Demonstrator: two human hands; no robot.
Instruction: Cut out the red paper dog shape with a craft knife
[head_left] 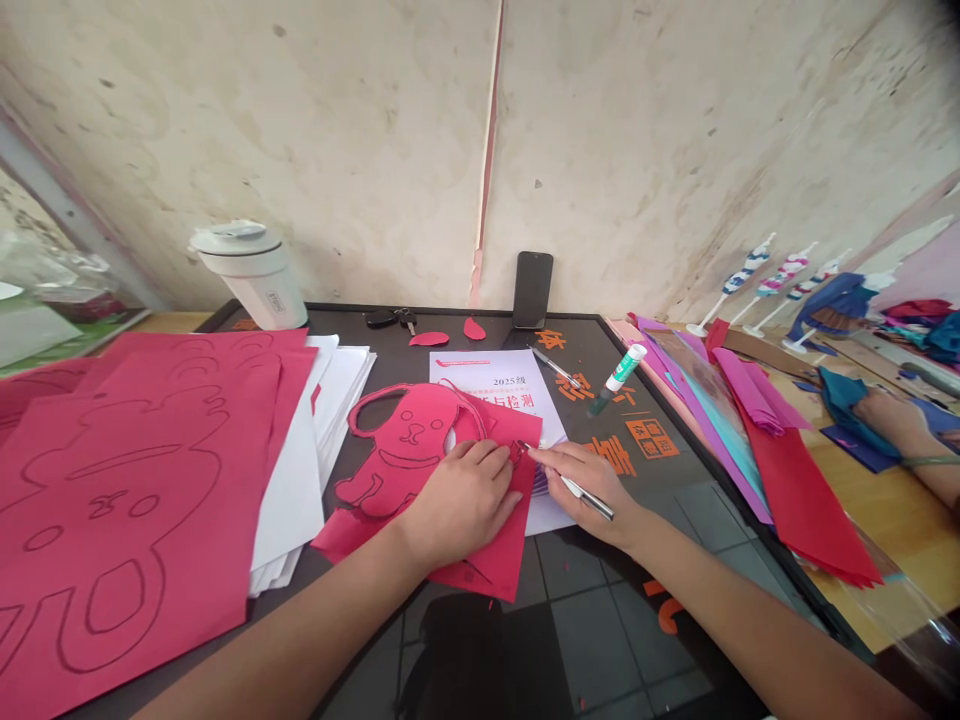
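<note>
My left hand [465,500] lies flat, palm down, on a red paper sheet [480,575] and a cut-out red bear [412,435] with black outlines. In my right hand [592,490] is a craft knife or pen [587,497] with a silvery end, its tip touching the red paper at the upper right, where a small dark mark or cut shows. Under the red paper lies a white booklet [487,367] with printed characters. What my left palm covers is hidden.
Red sheets with drawn bears [150,480] and white paper [289,500] lie left. Behind stand a white cup [251,275] and a phone [532,290], with keys [382,318] between. A glue stick [619,378] and coloured sheets [795,500] are right, near another person's hand [896,420].
</note>
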